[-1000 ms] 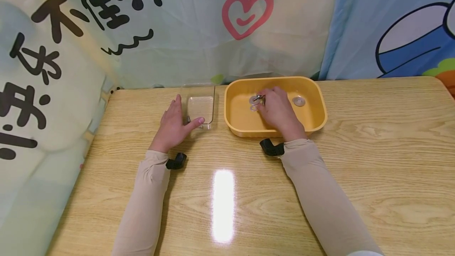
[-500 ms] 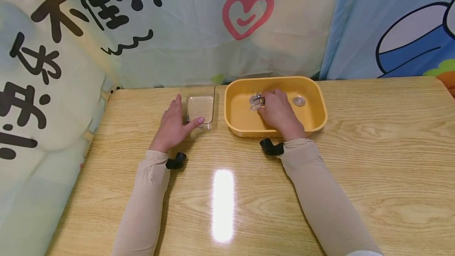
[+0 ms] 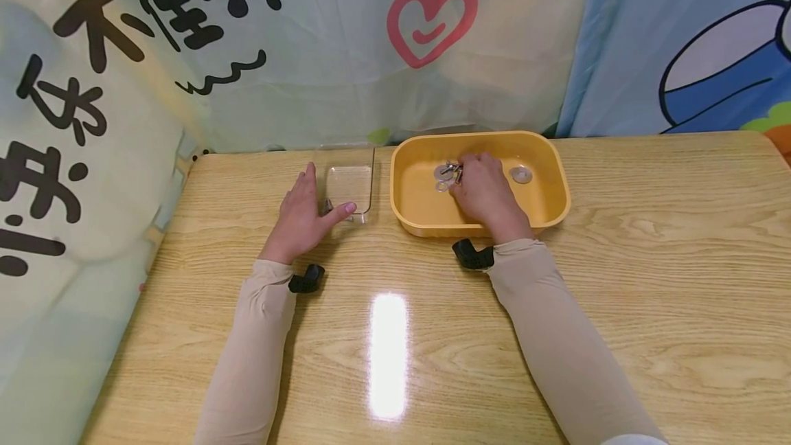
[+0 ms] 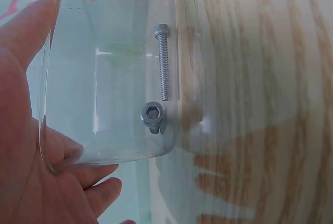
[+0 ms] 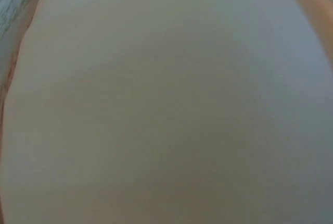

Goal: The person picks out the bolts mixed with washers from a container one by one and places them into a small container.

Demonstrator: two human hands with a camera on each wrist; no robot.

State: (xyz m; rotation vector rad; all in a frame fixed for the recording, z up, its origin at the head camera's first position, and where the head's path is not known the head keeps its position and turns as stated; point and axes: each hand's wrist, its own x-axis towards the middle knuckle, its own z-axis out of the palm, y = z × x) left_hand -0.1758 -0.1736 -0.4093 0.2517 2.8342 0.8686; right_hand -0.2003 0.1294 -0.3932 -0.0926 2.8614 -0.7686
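My left hand [image 3: 299, 218] rests against the near left corner of a clear plastic box [image 3: 372, 180], its fingers straight along one side and the thumb across the front. In the left wrist view, a socket head bolt [image 4: 163, 65] lies inside the box, and a second socket head bolt [image 4: 152, 113] points its hex socket at the camera. My right hand [image 3: 487, 191] reaches down into a yellow tray [image 3: 417, 215], fingertips at a small group of metal bolts [image 3: 456, 169]. I cannot tell whether it pinches one; the fingertips are hidden.
Flat washers lie in the tray: a small washer [image 3: 441, 187] left of the right hand and a larger washer [image 3: 521, 174] to its right. A printed cloth [image 3: 494, 81] hangs behind the wooden table [image 3: 649, 280]. A blurred close surface fills most of the right wrist view.
The right hand's fingers have shifted slightly, and more of the bolts shows beside them. The left hand and the clear box stay in place.
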